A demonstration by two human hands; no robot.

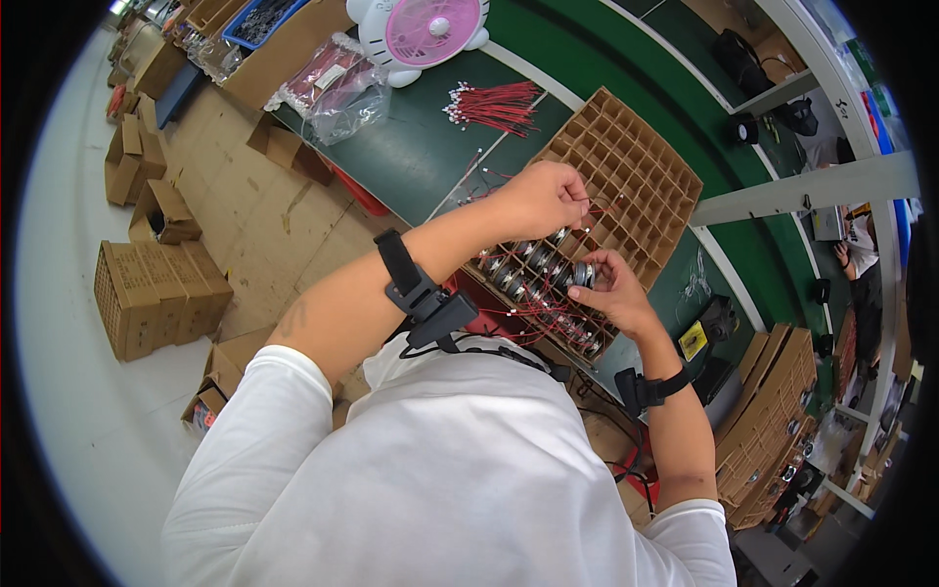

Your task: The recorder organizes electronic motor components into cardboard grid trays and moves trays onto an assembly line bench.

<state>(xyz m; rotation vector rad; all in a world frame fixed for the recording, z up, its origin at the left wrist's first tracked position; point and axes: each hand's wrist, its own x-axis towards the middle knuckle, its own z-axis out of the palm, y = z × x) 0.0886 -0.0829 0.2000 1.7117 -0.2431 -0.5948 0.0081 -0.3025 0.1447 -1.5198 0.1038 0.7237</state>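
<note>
A cardboard divider tray (626, 157) lies on the green table with many square cells. Its near cells hold several small round metal speakers (504, 277) with thin red and black wires. My right hand (620, 296) grips one small round speaker (584, 275) between thumb and fingers, just above the filled cells. Over the middle of the tray, my left hand (545, 199) is closed in a pinch. A thin red wire (608, 207) shows at its fingertips. My left forearm and hand cover part of the tray's left side.
A bundle of red wires (496, 106) with white plugs lies beyond the tray. Farther left are a clear plastic bag (342, 93) and a pink and white fan (435, 27). A grey metal post (802, 191) stands to the right. Cardboard boxes (161, 298) sit on the floor at left.
</note>
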